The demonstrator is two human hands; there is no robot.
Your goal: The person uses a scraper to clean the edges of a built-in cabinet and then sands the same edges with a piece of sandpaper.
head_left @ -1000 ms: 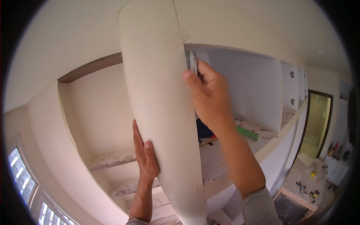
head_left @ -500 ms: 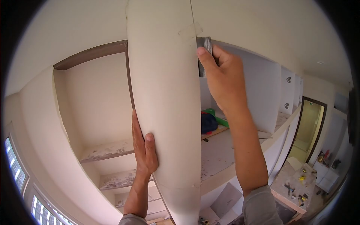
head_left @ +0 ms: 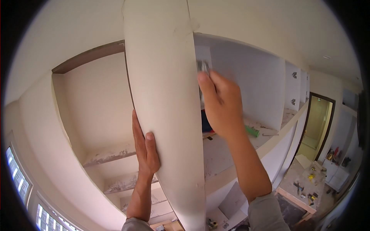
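A tall cream panel stands upright in front of me between two open cabinet sections. Flat against its left edge lies my left hand, fingers stretched upward and thumb on the front face. My right hand is closed around a grey, white-smeared flat piece that looks like folded sandpaper; motion blurs it. That piece is at the panel's right edge, below the upper corner of the opening. My fingers and palm hide part of it.
Dusty shelves line the left cabinet. In the right cabinet, a green roll lies on the shelf, and hinges are on a divider. A workbench with tools stands lower right, near a doorway.
My right hand has moved down along the panel's right edge with the grey piece. My left hand stays on the left edge. The view has shifted slightly, showing the green roll.
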